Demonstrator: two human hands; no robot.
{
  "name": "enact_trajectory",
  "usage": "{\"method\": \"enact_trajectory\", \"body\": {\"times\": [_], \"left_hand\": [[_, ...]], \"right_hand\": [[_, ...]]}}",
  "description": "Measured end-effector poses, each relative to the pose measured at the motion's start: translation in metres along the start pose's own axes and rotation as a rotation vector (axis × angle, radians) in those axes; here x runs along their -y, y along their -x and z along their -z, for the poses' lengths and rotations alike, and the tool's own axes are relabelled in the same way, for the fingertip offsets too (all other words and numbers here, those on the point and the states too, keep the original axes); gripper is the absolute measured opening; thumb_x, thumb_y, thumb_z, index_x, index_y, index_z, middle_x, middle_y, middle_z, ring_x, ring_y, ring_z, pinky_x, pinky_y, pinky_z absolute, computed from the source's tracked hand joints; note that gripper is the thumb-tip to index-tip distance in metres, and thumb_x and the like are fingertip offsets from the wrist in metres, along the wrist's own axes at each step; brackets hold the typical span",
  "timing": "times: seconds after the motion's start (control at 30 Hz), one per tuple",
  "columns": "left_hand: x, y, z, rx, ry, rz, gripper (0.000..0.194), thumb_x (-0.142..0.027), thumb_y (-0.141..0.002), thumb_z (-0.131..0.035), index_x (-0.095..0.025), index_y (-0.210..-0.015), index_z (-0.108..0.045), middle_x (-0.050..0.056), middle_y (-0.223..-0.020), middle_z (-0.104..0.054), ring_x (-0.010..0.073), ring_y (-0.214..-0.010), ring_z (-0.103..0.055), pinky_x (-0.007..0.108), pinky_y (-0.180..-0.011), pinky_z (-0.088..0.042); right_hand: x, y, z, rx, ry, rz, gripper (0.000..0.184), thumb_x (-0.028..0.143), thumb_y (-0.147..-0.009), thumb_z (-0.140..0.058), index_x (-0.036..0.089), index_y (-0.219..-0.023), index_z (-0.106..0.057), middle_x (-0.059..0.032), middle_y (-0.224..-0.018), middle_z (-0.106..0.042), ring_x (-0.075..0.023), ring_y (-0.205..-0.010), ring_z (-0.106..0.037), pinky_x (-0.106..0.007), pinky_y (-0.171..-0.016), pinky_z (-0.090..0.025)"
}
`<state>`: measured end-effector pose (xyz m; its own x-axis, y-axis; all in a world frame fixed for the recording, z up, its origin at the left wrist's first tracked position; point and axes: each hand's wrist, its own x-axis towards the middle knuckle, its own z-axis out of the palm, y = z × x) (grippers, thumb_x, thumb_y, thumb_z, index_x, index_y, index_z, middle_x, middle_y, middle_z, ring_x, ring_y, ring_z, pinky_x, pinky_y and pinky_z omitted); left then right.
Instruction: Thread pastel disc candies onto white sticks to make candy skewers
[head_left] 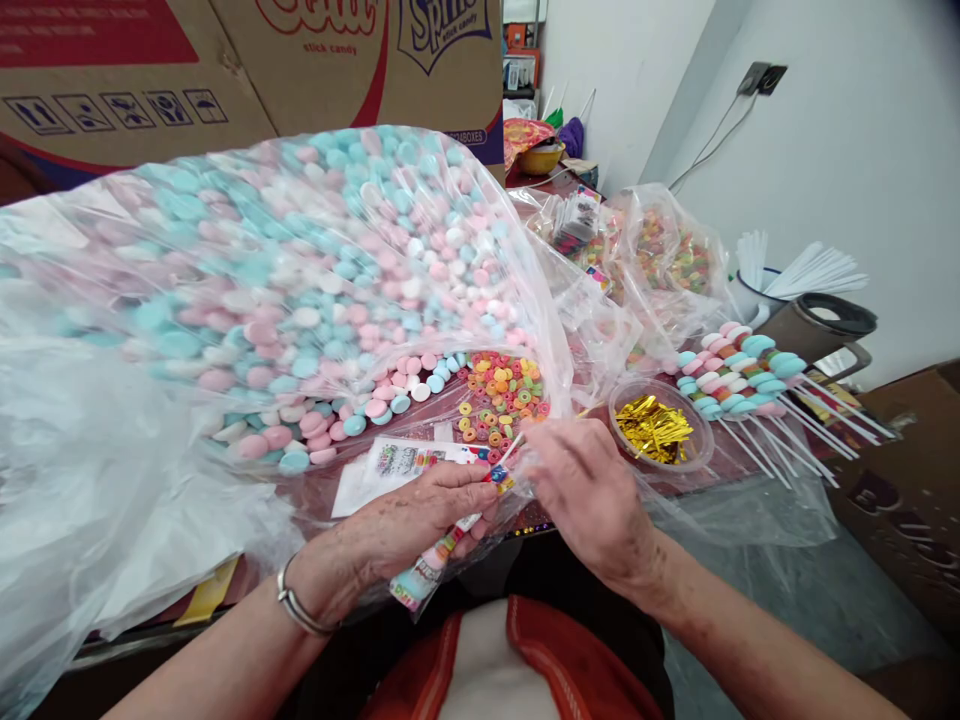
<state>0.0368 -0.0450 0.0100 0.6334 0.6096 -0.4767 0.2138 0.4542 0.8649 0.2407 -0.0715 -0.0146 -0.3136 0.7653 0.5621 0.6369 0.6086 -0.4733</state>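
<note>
My left hand (409, 525) is closed around a candy stick in a clear printed sleeve (424, 575), which points down toward my lap. My right hand (589, 490) pinches the upper end of the same stick, where a thin white stick (511, 448) pokes out. Both hands hover over the near table edge, just in front of a pile of small colourful ring candies (499, 395). A big clear bag of pink, blue and white round candies (300, 280) fills the left side.
A round clear tub of gold twist ties (656, 428) sits right of my hands. Finished candy sticks (739, 375) lie in a row beyond it. Bags of ring candy (671, 255), a cup of white sticks (795, 275) and cardboard boxes (225, 60) stand behind.
</note>
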Motion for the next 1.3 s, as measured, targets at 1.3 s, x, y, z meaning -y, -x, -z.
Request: {"method": "enact_trajectory", "body": {"times": [1.3], "left_hand": [[-0.004, -0.014, -0.016, -0.442, 0.2, -0.063, 0.025, -0.039, -0.069, -0.076, -0.018, -0.074, -0.066, 0.004, -0.068, -0.069, 0.01, -0.047, -0.052, 0.013, -0.037, -0.023]], "right_hand": [[-0.128, -0.002, 0.08, 0.396, 0.64, -0.074, 0.023, 0.015, -0.097, -0.048, 0.018, -0.088, -0.069, -0.0068, -0.085, -0.068, -0.0209, -0.086, -0.057, -0.029, -0.073, -0.04]]}}
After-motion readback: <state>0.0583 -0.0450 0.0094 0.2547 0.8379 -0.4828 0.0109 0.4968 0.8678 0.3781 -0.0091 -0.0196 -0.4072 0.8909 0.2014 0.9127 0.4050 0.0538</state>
